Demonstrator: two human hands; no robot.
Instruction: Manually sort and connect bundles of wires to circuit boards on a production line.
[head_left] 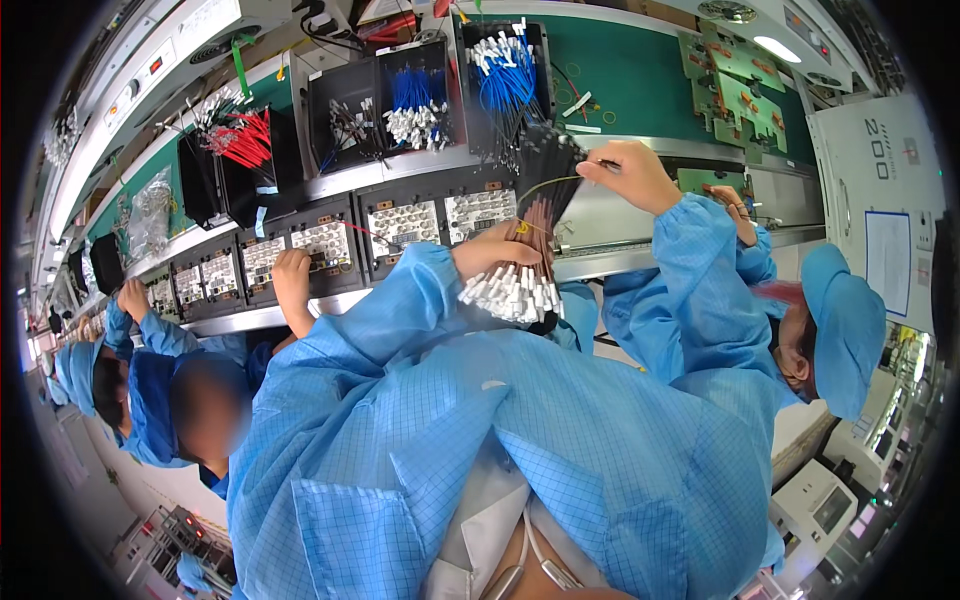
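My left hand [488, 254] is closed around a thick bundle of dark wires [540, 215] in front of my chest. White connectors [512, 293] fan out at the bundle's near end, below my fingers; its black far end points up toward the bins. A thin yellow tie [545, 184] loops round the bundle beside my left hand. To the right, my right hand [634, 176] has thumb and forefinger pinched on the end of that tie, which runs slack between the two hands.
Black bins of blue wires [508, 75] and red wires [245, 140] line the bench. Trays of circuit boards [402, 222] run along a rail. Green boards [745, 95] lie at the back right. Co-workers sit on both sides; one co-worker's hand [293, 283] reaches to the trays.
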